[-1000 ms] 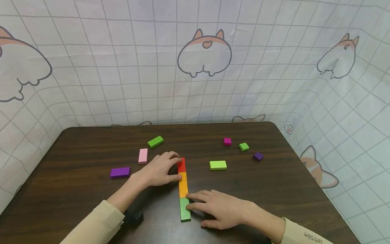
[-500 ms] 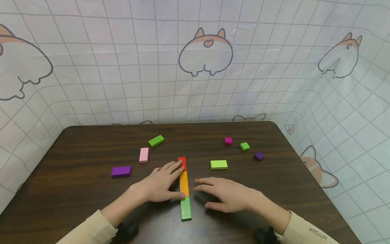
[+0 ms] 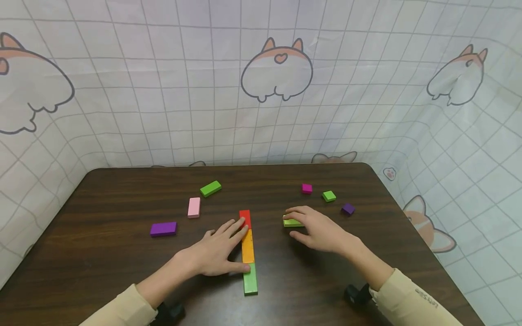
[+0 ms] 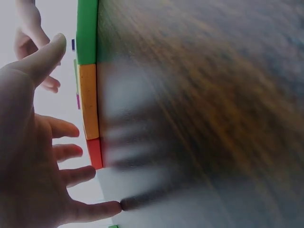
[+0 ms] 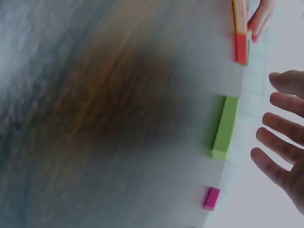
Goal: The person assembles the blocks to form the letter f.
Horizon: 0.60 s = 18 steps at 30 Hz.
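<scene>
Dark wood tabletop (image 3: 122,197) supports red block (image 3: 244,213), orange block (image 3: 247,248) and green block (image 3: 250,281) end to end. Left hand (image 3: 220,253), fingers spread, reaches over them; right hand (image 3: 321,231), fingers relaxed, hovers above the lime block (image 3: 293,223).

From here I see a screened-off corner: pale checked cloth (image 3: 204,108) printed with cartoon dogs (image 3: 277,74) hangs behind and beside a dark wooden bench (image 3: 106,199). Home or lab, I can't tell.
</scene>
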Motion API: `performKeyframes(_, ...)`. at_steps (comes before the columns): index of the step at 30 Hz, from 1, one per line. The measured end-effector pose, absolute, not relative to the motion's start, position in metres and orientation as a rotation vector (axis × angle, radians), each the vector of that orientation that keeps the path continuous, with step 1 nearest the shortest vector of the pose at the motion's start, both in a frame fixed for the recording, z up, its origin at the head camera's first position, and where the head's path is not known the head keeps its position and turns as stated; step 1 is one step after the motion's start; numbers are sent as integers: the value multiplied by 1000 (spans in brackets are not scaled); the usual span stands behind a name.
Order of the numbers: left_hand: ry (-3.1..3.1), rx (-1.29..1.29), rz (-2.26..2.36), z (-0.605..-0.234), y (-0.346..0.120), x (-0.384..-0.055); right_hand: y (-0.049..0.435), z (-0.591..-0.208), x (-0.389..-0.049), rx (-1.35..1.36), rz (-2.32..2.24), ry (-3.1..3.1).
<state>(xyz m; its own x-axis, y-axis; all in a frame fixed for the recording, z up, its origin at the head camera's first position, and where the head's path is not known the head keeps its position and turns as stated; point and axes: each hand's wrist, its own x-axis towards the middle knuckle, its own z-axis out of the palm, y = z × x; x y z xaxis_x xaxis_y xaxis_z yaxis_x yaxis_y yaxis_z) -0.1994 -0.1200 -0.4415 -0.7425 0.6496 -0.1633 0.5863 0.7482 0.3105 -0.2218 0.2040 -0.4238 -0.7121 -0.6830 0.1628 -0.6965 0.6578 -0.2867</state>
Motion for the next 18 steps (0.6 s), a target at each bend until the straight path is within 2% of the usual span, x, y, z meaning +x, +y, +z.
performKeyframes(18, 2689, 968, 292, -443, -118, -197, 215, -439, -249, 973, 502, -2947)
